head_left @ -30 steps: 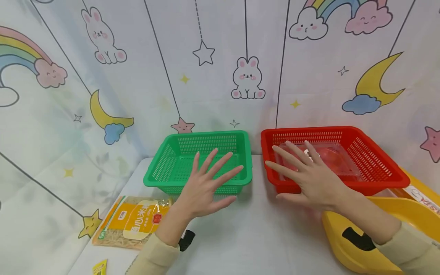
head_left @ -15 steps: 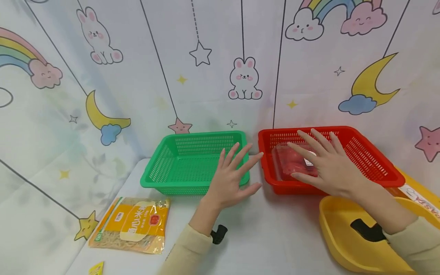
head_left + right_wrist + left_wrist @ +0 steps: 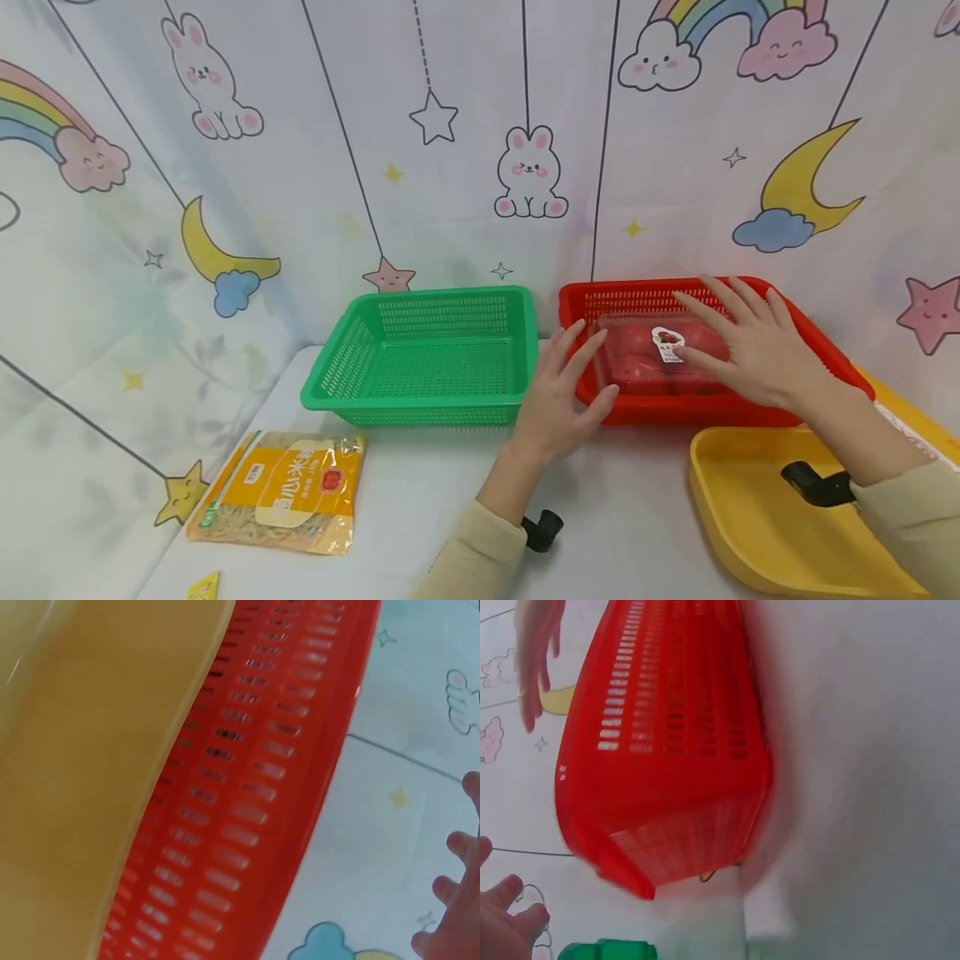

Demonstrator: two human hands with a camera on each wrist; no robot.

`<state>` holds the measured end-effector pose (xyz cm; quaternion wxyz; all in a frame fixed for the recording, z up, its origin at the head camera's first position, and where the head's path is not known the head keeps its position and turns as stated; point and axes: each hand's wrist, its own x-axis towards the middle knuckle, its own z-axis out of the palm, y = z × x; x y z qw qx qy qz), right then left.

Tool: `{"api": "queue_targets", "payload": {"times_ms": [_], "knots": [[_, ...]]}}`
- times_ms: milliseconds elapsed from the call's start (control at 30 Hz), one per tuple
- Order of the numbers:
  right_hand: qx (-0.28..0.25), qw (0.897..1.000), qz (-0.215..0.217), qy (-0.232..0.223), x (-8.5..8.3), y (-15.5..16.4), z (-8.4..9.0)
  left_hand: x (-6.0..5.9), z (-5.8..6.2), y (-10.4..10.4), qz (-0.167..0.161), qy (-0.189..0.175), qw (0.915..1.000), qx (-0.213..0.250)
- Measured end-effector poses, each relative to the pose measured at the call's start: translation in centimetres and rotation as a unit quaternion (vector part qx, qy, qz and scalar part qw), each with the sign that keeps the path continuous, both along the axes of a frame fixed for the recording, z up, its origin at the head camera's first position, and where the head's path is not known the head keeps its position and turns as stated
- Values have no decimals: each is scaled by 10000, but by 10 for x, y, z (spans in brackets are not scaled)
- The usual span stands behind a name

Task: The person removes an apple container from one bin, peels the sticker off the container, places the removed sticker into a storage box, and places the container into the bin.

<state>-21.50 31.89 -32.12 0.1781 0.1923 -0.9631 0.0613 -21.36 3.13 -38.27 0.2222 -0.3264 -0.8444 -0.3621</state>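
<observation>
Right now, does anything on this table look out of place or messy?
Nothing looks spilled or damaged. The green basket and red basket sit upright side by side; the noodle packet lies flat, slightly askew, near the table's front left.

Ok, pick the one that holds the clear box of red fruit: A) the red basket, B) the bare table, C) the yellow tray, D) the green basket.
A: the clear box with its white label lies inside the red basket, between both hands; the green basket holds nothing.
</observation>
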Motion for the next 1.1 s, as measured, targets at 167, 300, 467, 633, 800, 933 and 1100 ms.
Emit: {"api": "queue_targets", "payload": {"times_ms": [167, 300, 467, 633, 800, 933, 1100], "knots": [[-256, 9990, -249, -274, -7, 13, -7, 2, -12, 10, 135, -522, 9975, 450], [-507, 9959, -466, -595, -13, 22, -13, -1, -23, 13, 308, -872, 9930, 731], [-792, 9867, -783, -1187, -22, 32, -21, -4, -35, 14, 344, -1282, 9857, 1035], [-1031, 9756, -955, -1688, -29, 46, -27, -6, -44, 13, 263, -1600, 9782, 1295], [-1329, 9608, -1099, -2171, -33, 56, -30, -9, -52, 11, 44, -1782, 9695, 1683], [-1631, 9452, -1205, -2558, -35, 64, -34, -9, -57, 10, -90, -1925, 9626, 1905], [-1939, 9181, -1314, -3197, -34, 72, -38, -8, -64, 11, -215, -2003, 9537, 2232]]}}
